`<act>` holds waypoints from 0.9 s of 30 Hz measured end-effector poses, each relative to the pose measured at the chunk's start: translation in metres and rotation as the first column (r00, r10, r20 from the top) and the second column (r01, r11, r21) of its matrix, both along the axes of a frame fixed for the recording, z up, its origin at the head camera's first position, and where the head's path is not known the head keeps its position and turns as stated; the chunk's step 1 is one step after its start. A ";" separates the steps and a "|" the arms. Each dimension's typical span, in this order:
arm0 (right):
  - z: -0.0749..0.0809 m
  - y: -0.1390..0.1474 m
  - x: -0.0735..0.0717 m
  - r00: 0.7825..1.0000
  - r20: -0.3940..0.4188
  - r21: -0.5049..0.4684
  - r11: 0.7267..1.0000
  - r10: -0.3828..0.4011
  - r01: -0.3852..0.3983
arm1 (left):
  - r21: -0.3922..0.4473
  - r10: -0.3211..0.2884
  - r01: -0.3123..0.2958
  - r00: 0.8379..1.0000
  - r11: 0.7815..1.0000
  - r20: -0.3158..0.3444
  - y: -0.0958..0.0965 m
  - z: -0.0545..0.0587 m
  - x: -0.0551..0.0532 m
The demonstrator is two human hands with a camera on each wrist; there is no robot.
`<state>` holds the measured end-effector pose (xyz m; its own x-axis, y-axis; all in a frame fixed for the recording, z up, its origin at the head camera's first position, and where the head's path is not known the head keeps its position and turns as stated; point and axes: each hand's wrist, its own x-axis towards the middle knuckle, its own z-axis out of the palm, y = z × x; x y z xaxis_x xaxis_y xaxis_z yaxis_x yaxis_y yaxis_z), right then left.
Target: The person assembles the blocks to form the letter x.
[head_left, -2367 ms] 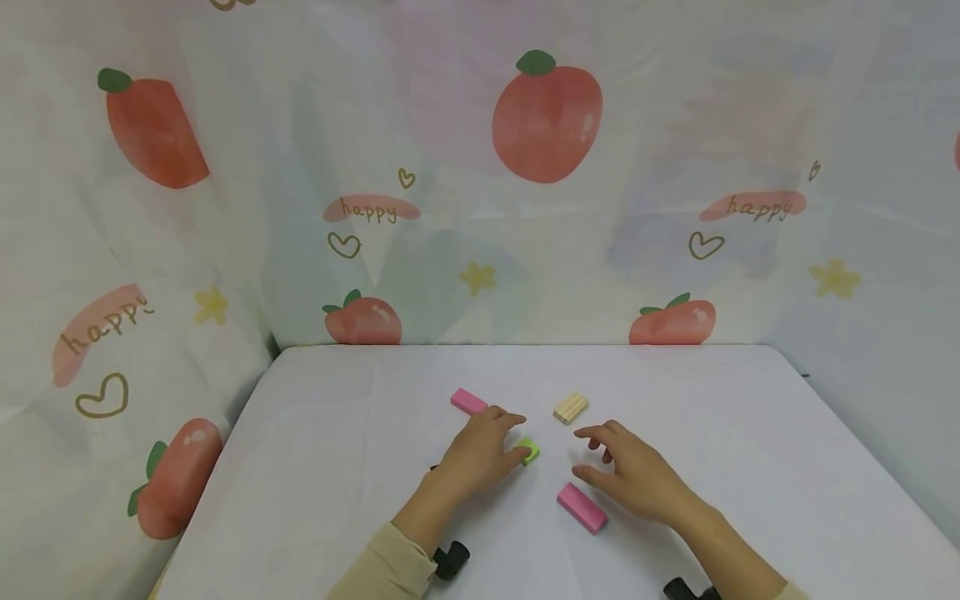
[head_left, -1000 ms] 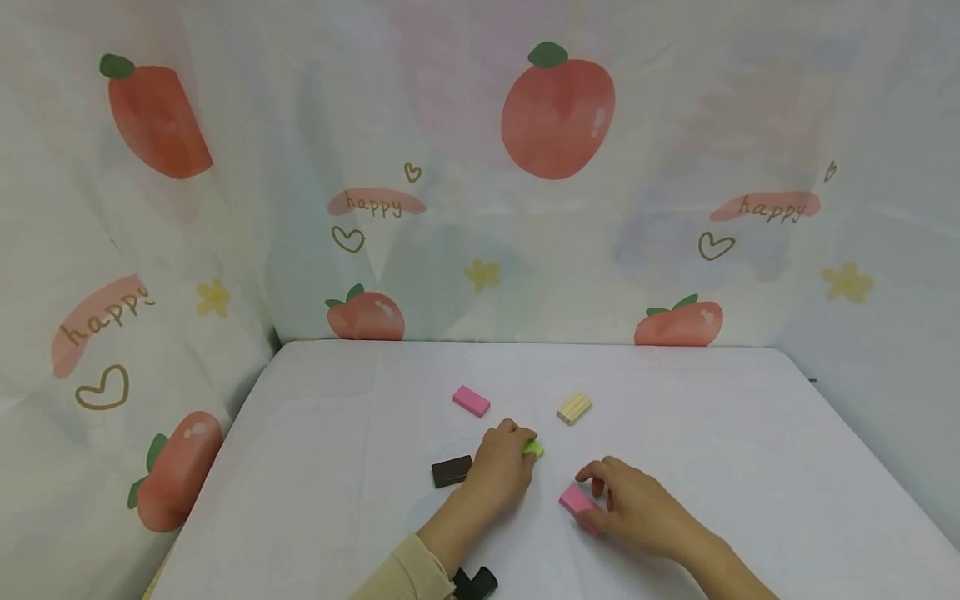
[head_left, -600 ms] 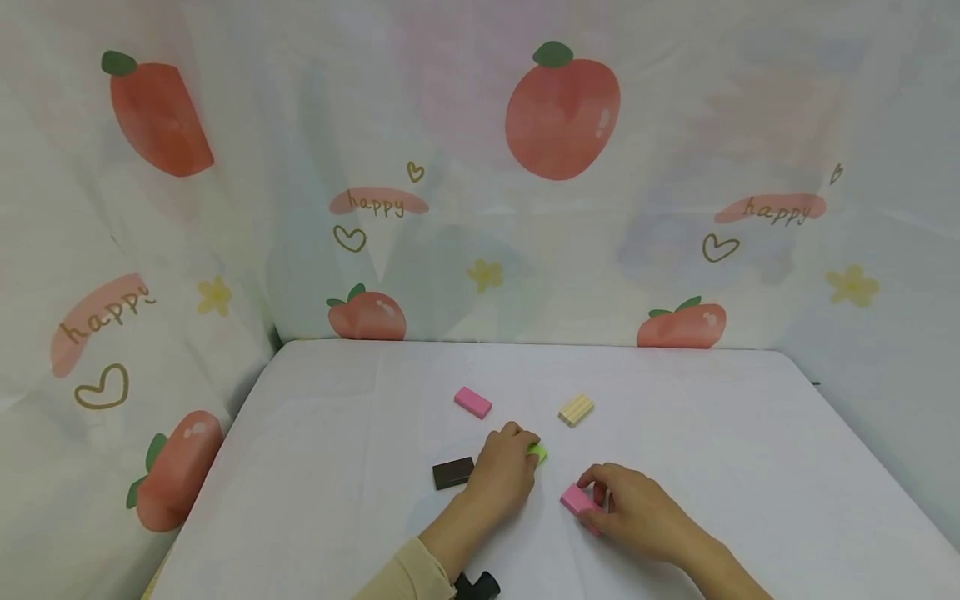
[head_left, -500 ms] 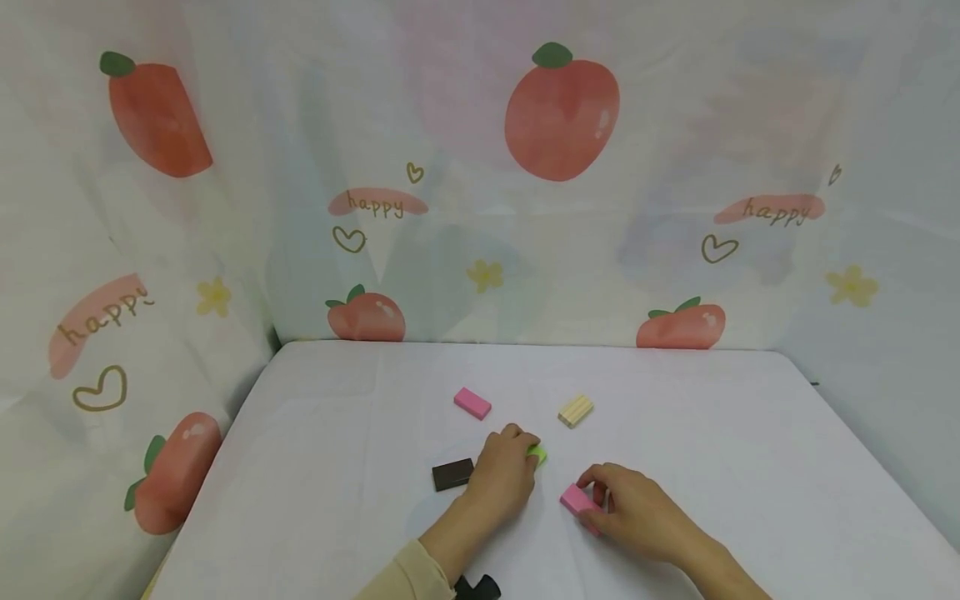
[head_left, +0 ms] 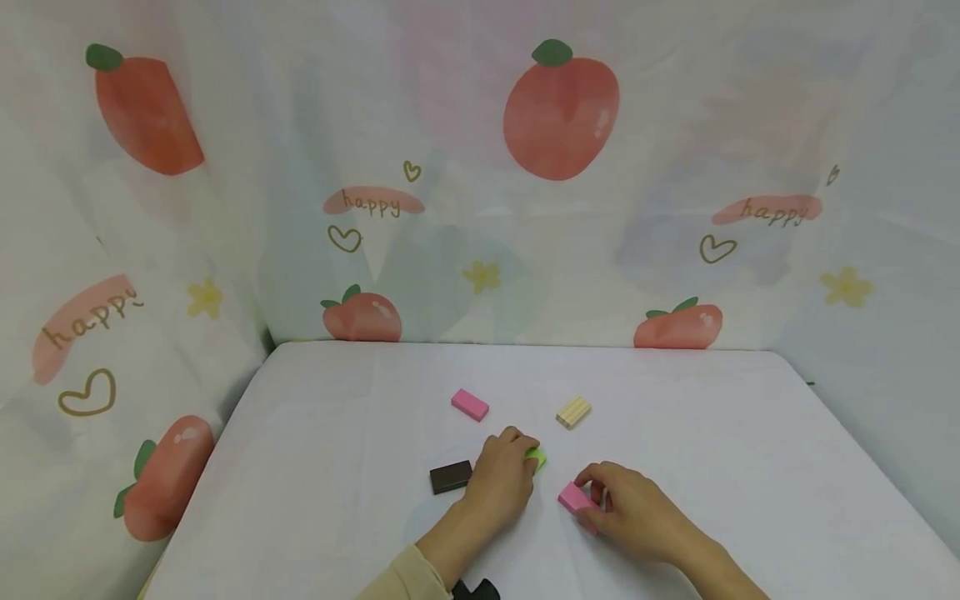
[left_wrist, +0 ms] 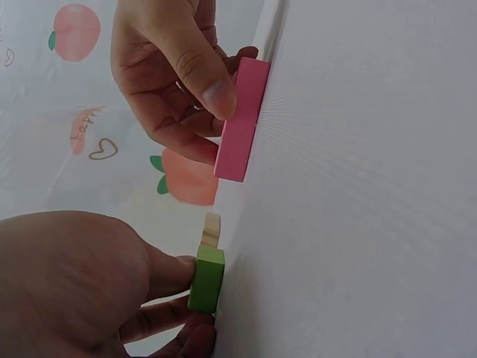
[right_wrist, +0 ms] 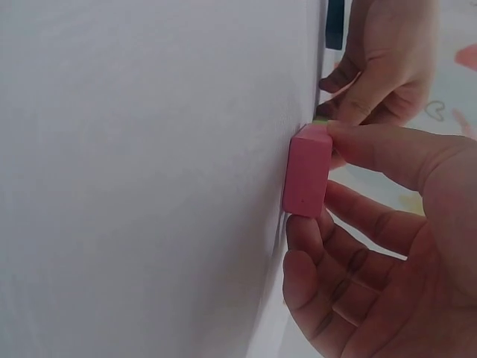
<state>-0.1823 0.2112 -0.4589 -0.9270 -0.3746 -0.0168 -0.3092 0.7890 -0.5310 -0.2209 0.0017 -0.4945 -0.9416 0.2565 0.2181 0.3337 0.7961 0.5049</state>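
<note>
One desk [head_left: 300, 500] carries five blocks: two are pink, the far pink block [head_left: 470, 405] and the near pink block [head_left: 575, 497]; one each is a black block [head_left: 450, 477], a green block [head_left: 537, 457] and a cream block [head_left: 573, 412]. Hands number two, the left hand [head_left: 502, 477] and the right hand [head_left: 637, 510]. One sleeve [head_left: 408, 575] shows, near left, and one black piece [head_left: 478, 591] beside it. The walls [head_left: 442, 92] bear five fruits [head_left: 561, 119], two left and three far; three "happy" labels [head_left: 373, 201]; three flowers [head_left: 482, 277]; and five hearts [head_left: 717, 249], three large, two small.

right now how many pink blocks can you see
2: the far pink block lies beyond the left hand, and the near pink block is held by the right hand. The hands could hide another.
</note>
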 end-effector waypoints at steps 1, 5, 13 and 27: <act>0.000 0.000 0.000 1.000 0.002 0.002 1.000 -0.002 0.002 | -0.001 -0.002 0.002 1.000 1.000 0.002 0.000 0.000 0.000; 0.001 -0.001 -0.001 1.000 0.000 0.000 1.000 -0.003 0.003 | -0.006 -0.006 0.006 1.000 1.000 -0.003 -0.001 0.002 0.000; 0.002 -0.002 -0.002 1.000 -0.003 -0.008 1.000 0.001 -0.001 | -0.011 -0.005 0.005 1.000 1.000 0.010 0.000 0.002 0.000; 0.002 -0.007 -0.005 0.999 -0.032 0.000 1.000 -0.006 0.006 | -0.008 -0.011 0.012 1.000 1.000 0.021 0.000 0.003 -0.001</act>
